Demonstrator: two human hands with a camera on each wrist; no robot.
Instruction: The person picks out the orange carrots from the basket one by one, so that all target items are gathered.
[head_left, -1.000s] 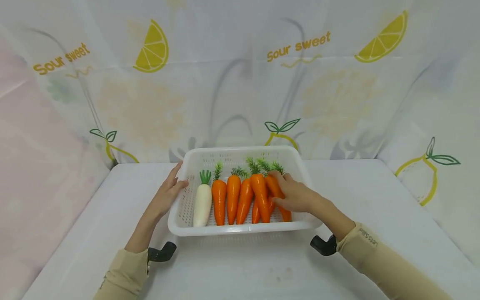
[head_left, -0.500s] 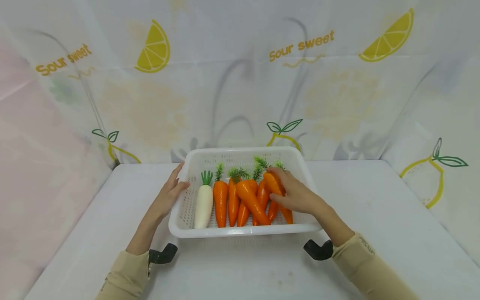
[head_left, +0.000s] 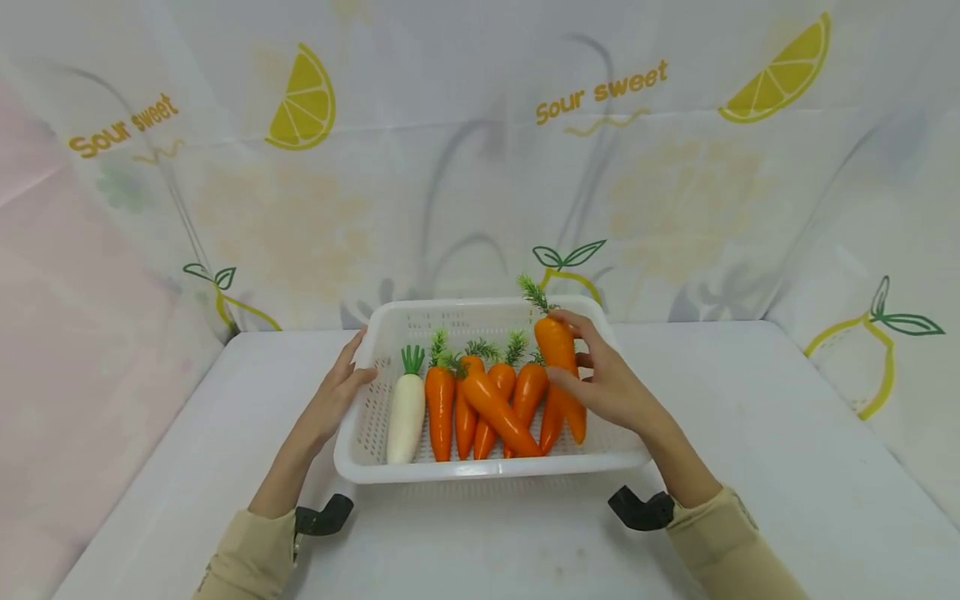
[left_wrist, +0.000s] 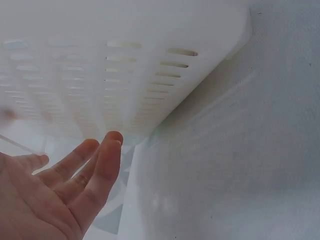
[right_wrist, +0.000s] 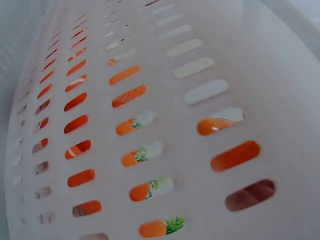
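A white plastic basket (head_left: 480, 472) with slotted walls holds several orange carrots and one white radish (head_left: 407, 417). At its right end my right hand (head_left: 611, 379) grips a carrot (head_left: 556, 343) between thumb and fingers, its green top raised above the other carrots. One carrot (head_left: 501, 414) lies slanted across its neighbours in the middle. My left hand (head_left: 336, 393) is against the basket's left side; in the left wrist view this hand (left_wrist: 75, 190) has extended fingers beside the slotted wall (left_wrist: 85, 90). The right wrist view shows mainly the basket wall (right_wrist: 170, 110), with carrots seen through the slots.
The basket stands on a white-covered table (head_left: 480, 550). Behind it hangs a pale curtain (head_left: 465, 167) printed with lemons. Black angled pieces (head_left: 325, 515) sit near both wrists, over the table.
My right hand has lifted the top of its carrot upward out of the pile. A middle carrot has tipped leftward and lies slanted. The left hand stays at the basket's side.
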